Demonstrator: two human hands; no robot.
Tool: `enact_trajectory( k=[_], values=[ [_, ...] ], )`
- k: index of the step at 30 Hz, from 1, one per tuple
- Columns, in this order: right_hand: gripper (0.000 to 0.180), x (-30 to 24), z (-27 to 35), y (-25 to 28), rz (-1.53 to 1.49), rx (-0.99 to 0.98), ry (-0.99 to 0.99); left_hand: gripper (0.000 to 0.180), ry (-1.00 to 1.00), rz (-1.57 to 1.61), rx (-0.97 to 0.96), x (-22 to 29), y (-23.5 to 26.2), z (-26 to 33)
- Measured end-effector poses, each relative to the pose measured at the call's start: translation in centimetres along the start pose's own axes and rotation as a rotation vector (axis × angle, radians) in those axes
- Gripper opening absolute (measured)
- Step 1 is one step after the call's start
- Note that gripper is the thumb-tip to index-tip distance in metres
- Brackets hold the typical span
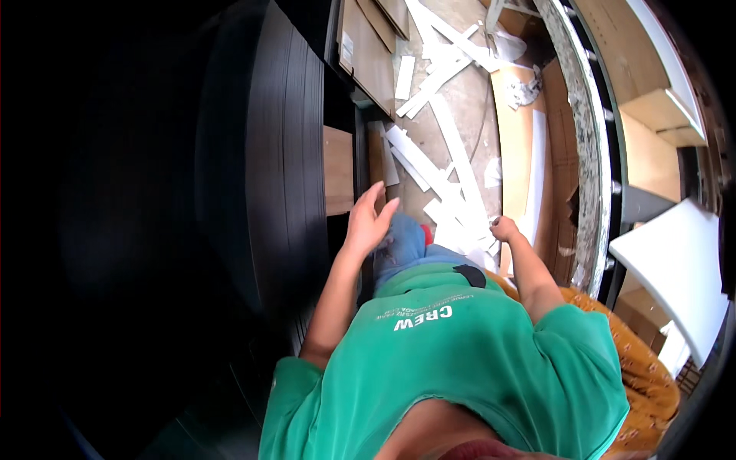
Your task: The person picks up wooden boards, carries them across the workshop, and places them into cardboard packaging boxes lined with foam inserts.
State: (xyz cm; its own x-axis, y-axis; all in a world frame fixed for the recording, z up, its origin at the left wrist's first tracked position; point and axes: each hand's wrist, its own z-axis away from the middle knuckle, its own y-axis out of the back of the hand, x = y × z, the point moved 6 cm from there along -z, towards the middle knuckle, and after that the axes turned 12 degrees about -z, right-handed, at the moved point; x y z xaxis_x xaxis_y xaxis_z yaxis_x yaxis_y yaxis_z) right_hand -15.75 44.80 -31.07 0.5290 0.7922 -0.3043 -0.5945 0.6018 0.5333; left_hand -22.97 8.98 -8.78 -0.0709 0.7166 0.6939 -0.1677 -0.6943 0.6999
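My left hand (370,221) is raised beside the stack of dark boards, its fingers apart with nothing in them. Close by that hand is the edge of a light wooden panel (338,170) set among the dark boards. My right hand (504,228) hangs a little in front of me, over scattered white strips (456,165) on the floor. Its fingers are curled together; whatever they may hold is too small to make out. Both forearms reach out from the sleeves of a green T-shirt (452,345).
A tall stack of dark boards (284,138) stands close on my left. Along the right run a brown cardboard sheet (515,153) and a worn, paint-chipped beam (586,153). Beyond are a bent white panel (675,268) and mustard flowered cloth (644,376). Crumpled plastic (524,92) lies ahead.
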Motion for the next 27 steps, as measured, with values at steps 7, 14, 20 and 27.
enact_trajectory(
  k=[7, 14, 20, 27],
  values=[
    [0.027, -5.5, -2.6, 7.0, -0.076, 0.025, 0.179, 0.056, -0.066, -0.247, 0.147, -4.3, -1.3, -18.2],
    [0.029, -14.1, -11.2, 23.5, -0.069, 0.138, 0.22, 0.065, 0.129, -0.367, 0.314, -8.7, -0.1, -34.2],
    [0.032, -27.6, -22.9, 35.0, 0.082, 0.108, 0.379, 0.069, 0.061, -0.743, 0.234, -6.8, 0.1, -41.3],
    [0.032, -37.3, -29.2, 41.2, -0.115, 0.118, 0.514, 0.075, 0.22, -0.691, 0.186, -5.5, -0.3, -44.0]
  ],
)
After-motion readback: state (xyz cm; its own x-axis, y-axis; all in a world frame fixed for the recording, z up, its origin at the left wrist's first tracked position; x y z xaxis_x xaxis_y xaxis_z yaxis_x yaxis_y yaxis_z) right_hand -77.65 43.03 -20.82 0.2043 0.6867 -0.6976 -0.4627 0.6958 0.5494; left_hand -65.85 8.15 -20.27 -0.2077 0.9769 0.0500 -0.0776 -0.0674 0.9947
